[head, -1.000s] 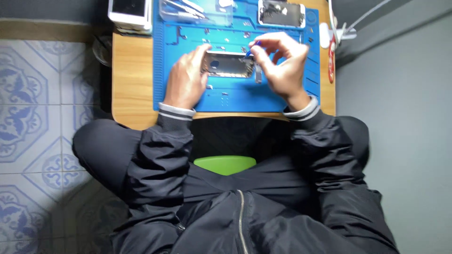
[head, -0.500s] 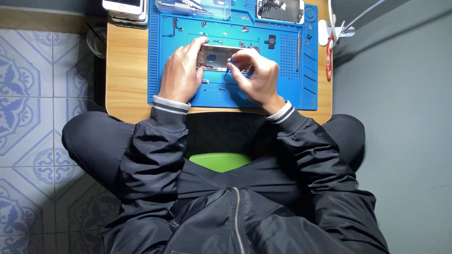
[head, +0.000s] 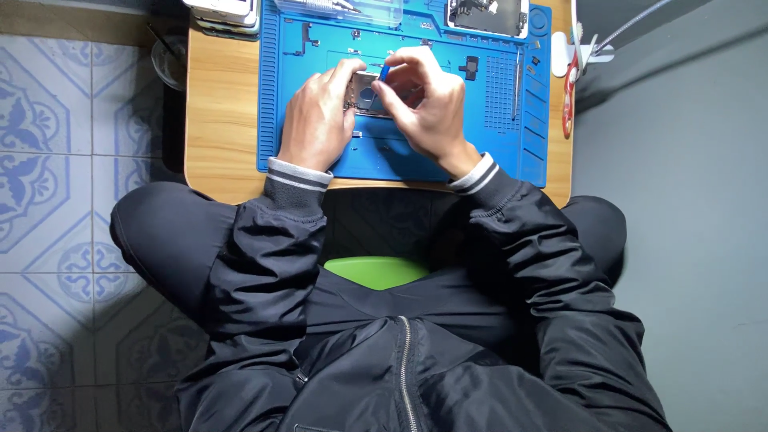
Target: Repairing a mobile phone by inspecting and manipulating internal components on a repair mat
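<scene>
Opened phone chassis [head: 364,94]: lifted just above blue work mat [head: 400,156], clamped at left end by left hand [head: 316,120], fingers curled tight, apparently for steadiness. Right hand [head: 428,104]: fingertips pinched on small blue tool [head: 383,73], tip set into chassis. Loose parts kept in mat compartments; second opened phone [head: 486,16] parked at far edge.

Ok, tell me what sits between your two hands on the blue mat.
In the head view, an opened phone body lies between the left hand and right hand on the blue mat, with a small blue tool at the right fingertips.
</scene>
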